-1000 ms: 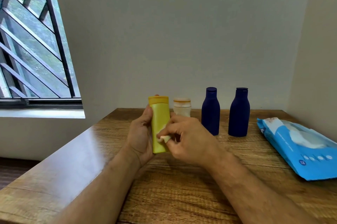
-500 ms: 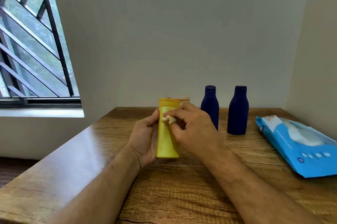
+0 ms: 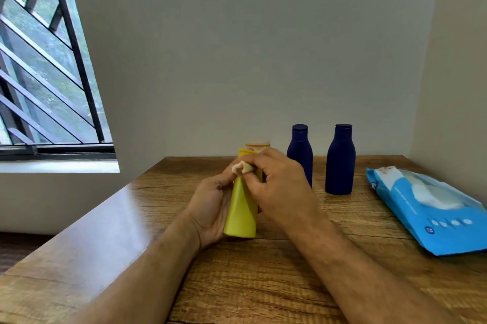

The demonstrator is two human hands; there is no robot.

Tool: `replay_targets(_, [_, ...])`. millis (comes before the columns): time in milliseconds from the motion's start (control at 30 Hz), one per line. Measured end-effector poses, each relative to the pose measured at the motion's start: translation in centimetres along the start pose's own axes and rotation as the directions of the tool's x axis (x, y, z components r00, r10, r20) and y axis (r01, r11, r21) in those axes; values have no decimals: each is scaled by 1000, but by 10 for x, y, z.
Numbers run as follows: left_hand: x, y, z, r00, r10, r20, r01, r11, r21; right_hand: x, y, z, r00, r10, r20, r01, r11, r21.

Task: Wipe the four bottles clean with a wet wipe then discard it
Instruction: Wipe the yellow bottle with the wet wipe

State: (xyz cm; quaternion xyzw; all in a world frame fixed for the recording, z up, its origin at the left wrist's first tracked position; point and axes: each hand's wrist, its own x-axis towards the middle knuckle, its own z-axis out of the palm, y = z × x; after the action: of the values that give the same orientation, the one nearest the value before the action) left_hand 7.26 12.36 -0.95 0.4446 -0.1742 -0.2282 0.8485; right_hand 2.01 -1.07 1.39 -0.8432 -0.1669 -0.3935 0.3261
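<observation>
My left hand point(image 3: 210, 205) grips a yellow bottle point(image 3: 241, 215), upright and slightly tilted, just above the wooden table point(image 3: 105, 231). My right hand point(image 3: 279, 186) pinches a crumpled white wet wipe point(image 3: 241, 167) against the bottle's upper part, near its cap. Behind the yellow bottle stands a pale bottle point(image 3: 258, 145); only its cap shows. Two dark blue bottles point(image 3: 300, 152) point(image 3: 340, 160) stand upright to the right, near the wall.
A blue pack of wet wipes point(image 3: 432, 213) lies open at the table's right side. Walls close the back and right. A barred window point(image 3: 44, 60) is on the left, past the table's left edge.
My right hand slid the wipe up the yellow bottle from its lower body to near the cap. The bottle now hides more of the pale bottle behind.
</observation>
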Motion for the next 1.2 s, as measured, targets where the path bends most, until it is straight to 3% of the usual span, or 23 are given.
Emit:
replay_targets(67, [-1, -1, 2, 1000, -15, 1, 15, 1000, -4, 0, 0, -1, 999, 18, -32, -18, 1000, -3])
replay_targets(133, [-2, -1, 2, 1000, 3, 16, -3, 1000, -12, 0, 1, -1, 1000, -4, 28, 4, 1000, 6])
replay_targets(233, [-1, 3, -2, 998, 56, 9, -55, 997, -50, 0, -1, -2, 971, -53, 233, 51, 999, 12])
replay_targets(333, [2, 6, -6, 996, 90, -27, -92, 989, -111, -3, -6, -2, 878, -65, 474, 46, 998, 52])
replay_targets(400, [2, 7, -7, 994, 101, -49, -107, 987, -124, -4, -9, -1, 839, -57, 541, 16, 997, 81])
replay_targets(500, [3, 5, -8, 995, 86, -52, -89, 995, -52, -3, -8, 2, 893, -28, 449, 1, 998, 60])
replay_targets(600, [1, 3, -1, 993, 89, -80, -87, 996, 27, 1, -3, 3, 983, 9, 183, -11, 1000, 7])
replay_targets(733, [-1, 1, 6, 994, 71, -81, -65, 995, 76, 3, 1, -2, 997, 70, -31, -70, 998, 6])
replay_targets(800, [-1, 3, 5, 991, 79, -106, -68, 993, 101, 3, 3, -2, 999, 49, 6, -48, 999, -25])
replay_targets(867, [-1, 5, 5, 985, 99, -141, -81, 989, 125, 1, 2, -3, 985, 11, 171, -6, 1000, -28])
replay_targets(967, [0, 7, 1, 967, 122, -222, -96, 987, 127, 1, -1, -7, 903, -31, 429, 27, 1000, 14])
replay_targets(1033, [1, 9, -1, 961, 103, -257, -81, 992, 95, 1, -1, -7, 862, -48, 504, 26, 998, 50])
replay_targets(1100, [2, 10, -1, 955, 99, -280, -77, 993, 89, 0, -1, -5, 881, -65, 469, 21, 995, 99])
replay_targets(1200, [2, 9, 0, 942, 114, -317, -65, 985, 161, 1, 0, 0, 975, -22, 219, 3, 996, 84])
